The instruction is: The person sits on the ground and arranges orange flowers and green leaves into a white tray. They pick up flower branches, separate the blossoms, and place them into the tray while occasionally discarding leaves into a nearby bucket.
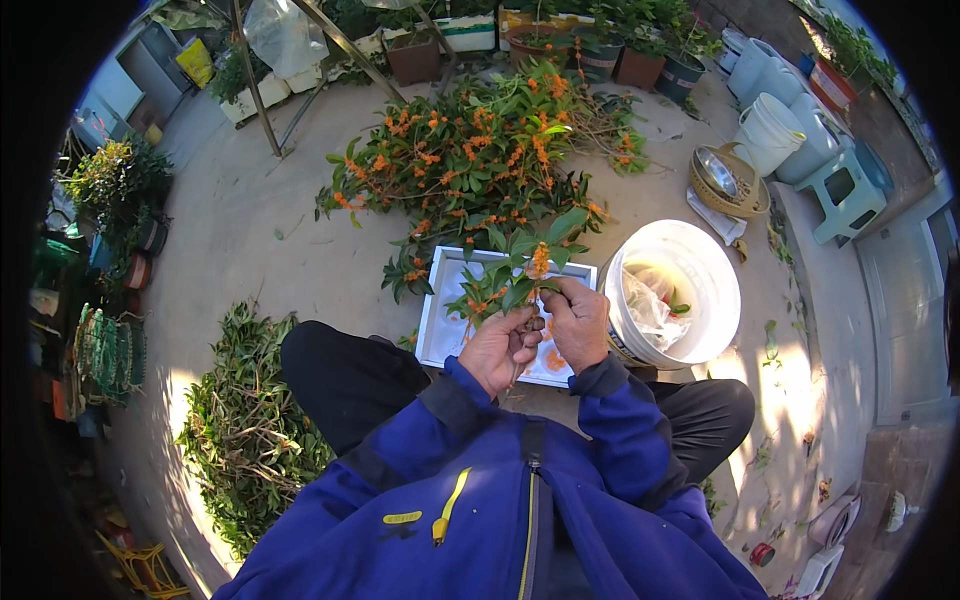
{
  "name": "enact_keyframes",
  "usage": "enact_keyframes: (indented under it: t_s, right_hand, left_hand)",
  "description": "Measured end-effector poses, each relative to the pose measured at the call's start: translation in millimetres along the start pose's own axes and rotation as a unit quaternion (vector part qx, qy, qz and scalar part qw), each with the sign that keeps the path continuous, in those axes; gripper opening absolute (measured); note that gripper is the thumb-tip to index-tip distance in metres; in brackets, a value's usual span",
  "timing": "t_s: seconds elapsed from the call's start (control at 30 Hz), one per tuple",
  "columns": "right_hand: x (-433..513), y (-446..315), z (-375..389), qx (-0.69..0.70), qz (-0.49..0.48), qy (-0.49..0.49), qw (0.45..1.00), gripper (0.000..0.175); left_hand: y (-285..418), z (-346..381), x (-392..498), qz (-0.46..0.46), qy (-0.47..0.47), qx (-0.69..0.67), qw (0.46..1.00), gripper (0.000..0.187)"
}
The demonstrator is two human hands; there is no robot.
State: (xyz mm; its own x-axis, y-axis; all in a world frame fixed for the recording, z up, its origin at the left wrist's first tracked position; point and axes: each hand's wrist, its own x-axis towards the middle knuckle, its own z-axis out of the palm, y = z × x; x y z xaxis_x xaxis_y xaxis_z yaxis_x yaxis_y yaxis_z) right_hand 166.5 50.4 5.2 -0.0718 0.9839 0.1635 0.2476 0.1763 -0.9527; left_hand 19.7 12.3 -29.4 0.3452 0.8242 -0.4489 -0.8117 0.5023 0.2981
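Observation:
A leafy branch with orange osmanthus-like blossoms [539, 261] stands upright between my hands. My left hand [496, 346] is closed round its woody stem, with the stem's end sticking out below. Just to the right, my right hand [576, 321] has its fingers at the leaves and blossoms of the same branch; whether it pinches a flower is hidden. Beneath both hands lies a shallow white tray [429, 322] with loose orange blossoms [555, 360] in it. A large heap of flowering branches [472, 157] spreads on the ground beyond the tray.
Right of the tray, a white bucket [727, 300] holds clear plastic bags. Cut leafy branches [247, 442] are piled at the left. A woven basket [739, 202] with a metal bowl, a plastic stool [847, 187] and a metal frame's leg [259, 90] stand farther off.

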Motion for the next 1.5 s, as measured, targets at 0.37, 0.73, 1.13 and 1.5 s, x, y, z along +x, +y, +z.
enact_keyframes:
  t_s: [0.37, 0.73, 1.13, 1.5]
  right_hand:
    - [-16.0, -17.0, 1.0, -0.296, -0.218, -0.049, 0.929, 0.009]
    - [-7.0, 19.7, -15.6, 0.42, 0.297, -0.022, 0.857, 0.018]
    - [-12.8, 16.5, 2.2, 0.42, 0.31, -0.033, 0.852, 0.011]
    - [-6.7, 17.6, -13.2, 0.401, 0.313, -0.085, 0.857, 0.011]
  left_hand:
    - [-5.8, -2.2, -2.3, 0.108, 0.036, 0.073, 0.991, 0.012]
    - [1.8, 17.4, -9.8, 0.189, 0.087, 0.169, 0.963, 0.01]
    - [-4.5, 11.2, -5.7, 0.198, 0.126, 0.176, 0.956, 0.008]
    - [-0.4, 17.4, -7.4, 0.125, 0.118, 0.204, 0.964, 0.012]
